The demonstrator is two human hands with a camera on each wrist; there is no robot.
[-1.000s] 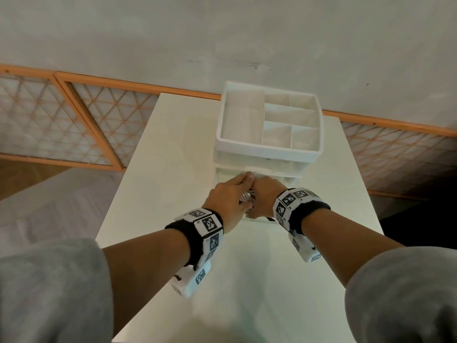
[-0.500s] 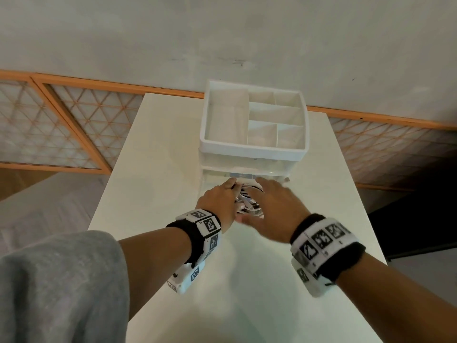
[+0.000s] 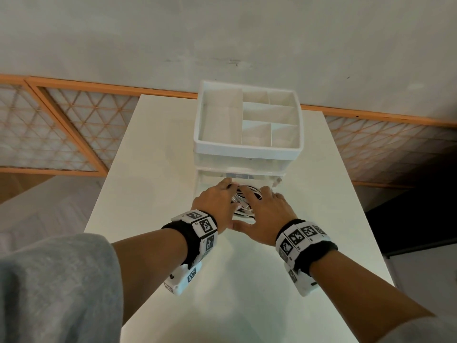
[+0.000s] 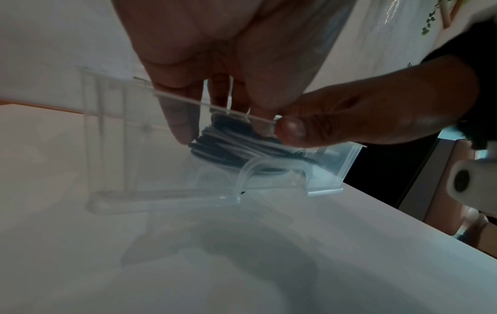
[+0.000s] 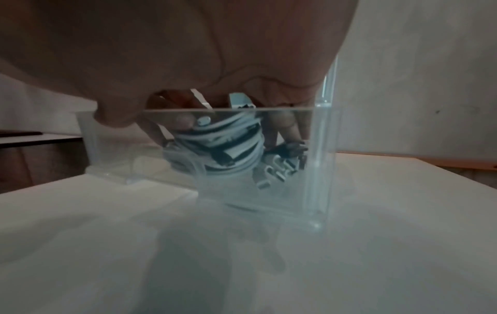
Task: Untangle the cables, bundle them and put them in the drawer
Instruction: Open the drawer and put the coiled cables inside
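The bundled cables (image 3: pixel 243 200), black and white coils wound together, sit inside the clear drawer (image 5: pixel 321 170), which is pulled out toward the near side of the white organizer (image 3: pixel 247 144) on the counter (image 3: pixel 153 169). The left hand (image 3: pixel 217 204) reaches into the drawer with fingers curled onto the bundle, apparently to seat it. The right hand (image 3: pixel 268 219) lies over the coil with fingers fairly straight, pressing down, probably so the loops stay below the rim and the drawer can slide shut.
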